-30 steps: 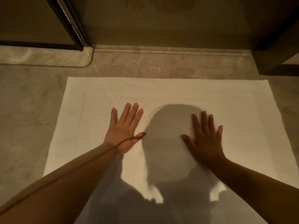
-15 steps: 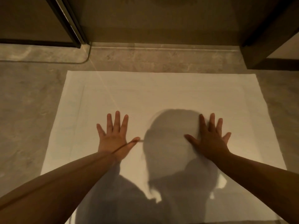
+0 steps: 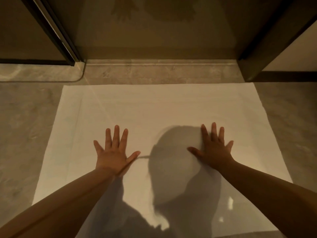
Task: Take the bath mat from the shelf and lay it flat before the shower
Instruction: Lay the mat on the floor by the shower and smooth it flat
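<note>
Bath mat (image 3: 154,107) is on the floor (image 3: 24,127), spread out, long axis running left-right, far edge parallel to and just short of the shower threshold (image 3: 163,73). Both hands lie palm-down on its middle: left hand (image 3: 113,153) left of centre, right hand (image 3: 214,148) right of centre, fingers (image 3: 117,134) spread, pinching nothing. Mat extends outward from both palms; each hand is nearer its own side edge. Likely next: sweep outward. Looks basically flat.
</note>
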A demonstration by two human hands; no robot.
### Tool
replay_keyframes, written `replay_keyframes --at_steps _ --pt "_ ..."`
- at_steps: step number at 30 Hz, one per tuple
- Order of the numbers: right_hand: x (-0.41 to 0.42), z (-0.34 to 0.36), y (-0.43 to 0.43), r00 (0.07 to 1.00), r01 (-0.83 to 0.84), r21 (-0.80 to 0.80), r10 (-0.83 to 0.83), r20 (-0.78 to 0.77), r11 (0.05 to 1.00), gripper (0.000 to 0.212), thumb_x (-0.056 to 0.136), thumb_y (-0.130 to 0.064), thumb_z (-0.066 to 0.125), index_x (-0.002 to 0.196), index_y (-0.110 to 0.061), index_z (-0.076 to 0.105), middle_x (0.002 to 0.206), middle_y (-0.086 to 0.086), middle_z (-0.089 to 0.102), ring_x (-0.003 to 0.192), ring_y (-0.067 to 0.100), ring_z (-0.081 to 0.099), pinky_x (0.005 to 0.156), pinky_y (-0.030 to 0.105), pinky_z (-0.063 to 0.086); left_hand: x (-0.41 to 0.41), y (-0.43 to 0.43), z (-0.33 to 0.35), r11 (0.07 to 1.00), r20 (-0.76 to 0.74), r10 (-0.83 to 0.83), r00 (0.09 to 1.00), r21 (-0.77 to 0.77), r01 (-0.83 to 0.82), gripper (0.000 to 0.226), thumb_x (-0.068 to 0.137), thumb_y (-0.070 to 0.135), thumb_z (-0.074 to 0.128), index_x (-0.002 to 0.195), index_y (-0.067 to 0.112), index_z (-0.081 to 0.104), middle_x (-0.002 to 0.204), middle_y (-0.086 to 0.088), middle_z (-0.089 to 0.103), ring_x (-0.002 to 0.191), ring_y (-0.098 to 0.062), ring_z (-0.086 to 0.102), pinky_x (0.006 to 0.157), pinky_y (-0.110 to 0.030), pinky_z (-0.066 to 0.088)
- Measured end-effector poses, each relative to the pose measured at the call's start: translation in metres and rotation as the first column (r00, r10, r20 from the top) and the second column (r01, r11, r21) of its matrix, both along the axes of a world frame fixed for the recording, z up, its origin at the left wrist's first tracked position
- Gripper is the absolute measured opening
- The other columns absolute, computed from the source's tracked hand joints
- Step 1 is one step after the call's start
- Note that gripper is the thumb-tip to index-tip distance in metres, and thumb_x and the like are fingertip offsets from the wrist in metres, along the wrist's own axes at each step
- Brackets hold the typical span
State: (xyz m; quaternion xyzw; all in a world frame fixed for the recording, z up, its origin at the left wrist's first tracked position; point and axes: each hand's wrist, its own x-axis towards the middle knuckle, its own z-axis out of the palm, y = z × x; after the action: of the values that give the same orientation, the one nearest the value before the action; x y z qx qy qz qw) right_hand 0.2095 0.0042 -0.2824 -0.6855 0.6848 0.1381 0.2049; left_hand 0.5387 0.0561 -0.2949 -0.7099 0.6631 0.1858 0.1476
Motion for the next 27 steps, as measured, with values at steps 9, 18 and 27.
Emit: replay_keyframes --at_steps 9,18,27 --pt "-0.003 -0.001 -0.009 1.000 0.012 -0.002 -0.012 0.003 1.000 0.106 0.059 -0.090 0.016 0.143 -0.036 -0.018 0.154 0.003 -0.026 0.139 0.031 -0.025 0.105 0.069 0.000 -0.005 -0.011 0.003 1.000 0.001 -0.002 1.000 0.016 0.002 0.084 0.070 0.079 -0.012 0.131 0.029 -0.042 0.143 -0.005 -0.043 0.134 -0.031 -0.035 0.108 -0.066 -0.002" --pt "0.000 0.003 -0.009 1.000 0.010 -0.021 -0.010 0.013 1.000 0.106 0.061 -0.088 0.021 0.145 -0.033 -0.015 0.155 0.005 -0.022 0.140 0.034 -0.022 0.106 0.070 0.002 -0.004 -0.016 0.005 0.999 0.027 -0.020 0.999 0.035 0.019 0.084 0.070 0.078 -0.011 0.130 0.029 -0.042 0.142 -0.004 -0.045 0.134 -0.030 -0.035 0.108 -0.065 -0.003" --pt "-0.001 0.000 -0.010 0.999 0.034 -0.015 -0.033 0.020 0.999 0.103 0.063 -0.089 0.022 0.143 -0.037 -0.015 0.156 0.002 -0.021 0.140 0.031 -0.022 0.105 0.070 0.003 0.000 -0.020 0.006 0.998 0.020 -0.044 0.999 0.042 0.043 0.086 0.069 0.079 -0.012 0.132 0.029 -0.041 0.143 -0.003 -0.044 0.134 -0.030 -0.035 0.108 -0.065 -0.002"
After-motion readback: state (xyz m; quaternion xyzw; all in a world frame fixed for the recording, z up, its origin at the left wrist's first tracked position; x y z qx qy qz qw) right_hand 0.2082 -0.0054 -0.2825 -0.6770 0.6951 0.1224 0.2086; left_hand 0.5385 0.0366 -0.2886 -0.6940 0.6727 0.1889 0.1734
